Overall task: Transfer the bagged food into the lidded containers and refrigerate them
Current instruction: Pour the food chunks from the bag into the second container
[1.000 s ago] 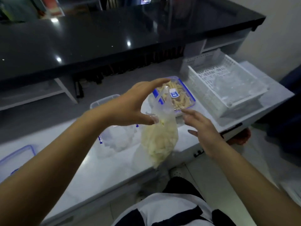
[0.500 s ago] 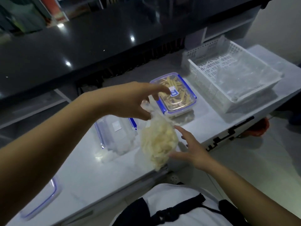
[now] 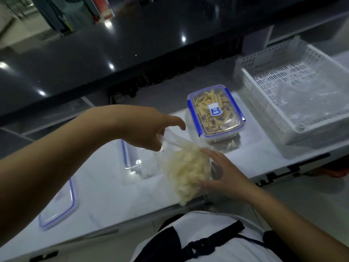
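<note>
Clear, thin plastic bag (image 3: 186,173), crinkled, packed with pale yellow soft-looking food pieces; held in the air over the near edge of the white glossy bench (image 3: 105,188). Left hand (image 3: 149,129) pinches the twisted neck of the bag from above, fingers (image 3: 178,121) curled round the film, index finger pointing outward. Right hand (image 3: 224,176) cups the bulging side of the bag, fingers spread and bent against the plastic, thumb under the lower part.

Containers counted: two. One clear rectangular plastic container with a blue-trimmed clip lid (image 3: 215,112) stands shut on the bench beyond the bag, filled with tan stick-shaped food, a blue-and-white label on its lid. One open clear rectangular container with blue trim (image 3: 137,161) sits left of the bag, partly hidden behind the left hand; contents unclear, something whitish at its bottom. Loose lids: one, a clear flat lid with a blue seal line (image 3: 60,207), lying flat on the bench at the far left, well apart from the bag.

One white perforated plastic basket (image 3: 294,127) at the right end of the bench, rigid lattice walls, a sheet of clear film lying inside.

Behind the bench, a raised black polished countertop (image 3: 132,46) reflecting ceiling lights. Pale floor below right. Observer's white top with dark straps (image 3: 213,241) at the bottom of the view.
</note>
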A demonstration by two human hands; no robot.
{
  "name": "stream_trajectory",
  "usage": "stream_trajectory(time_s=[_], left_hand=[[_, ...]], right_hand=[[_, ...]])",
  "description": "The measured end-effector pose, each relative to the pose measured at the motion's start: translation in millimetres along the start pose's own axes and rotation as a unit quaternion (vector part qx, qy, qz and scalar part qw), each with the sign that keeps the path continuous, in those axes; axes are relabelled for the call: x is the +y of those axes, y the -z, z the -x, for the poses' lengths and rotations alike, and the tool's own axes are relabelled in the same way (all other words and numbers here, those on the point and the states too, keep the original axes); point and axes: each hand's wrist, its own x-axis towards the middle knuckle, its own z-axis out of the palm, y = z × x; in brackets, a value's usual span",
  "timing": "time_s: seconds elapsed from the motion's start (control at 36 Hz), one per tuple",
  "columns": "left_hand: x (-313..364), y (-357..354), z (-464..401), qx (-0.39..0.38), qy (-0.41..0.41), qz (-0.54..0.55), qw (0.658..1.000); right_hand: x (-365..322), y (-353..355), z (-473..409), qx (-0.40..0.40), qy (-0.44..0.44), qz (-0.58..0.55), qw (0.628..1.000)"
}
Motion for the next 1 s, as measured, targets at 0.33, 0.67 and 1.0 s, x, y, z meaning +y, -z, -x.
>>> stream_trajectory(time_s=[0.33,0.67,1.0], left_hand=[[-2,4,8,0.125,-0.14,0.27,0.944],[-12,7,29,0.365,-0.198,0.338,0.845],[-49,0,54,0.439,-0.225,0.363,0.791]], right_hand=[[-3,9,-5,-0.01,0.025,-0.024,0.999],[-21,4,-17,0.159,0.089,-0.157,0.971],[-48,-28,-36,0.099,-0.058,-0.421,0.9]])
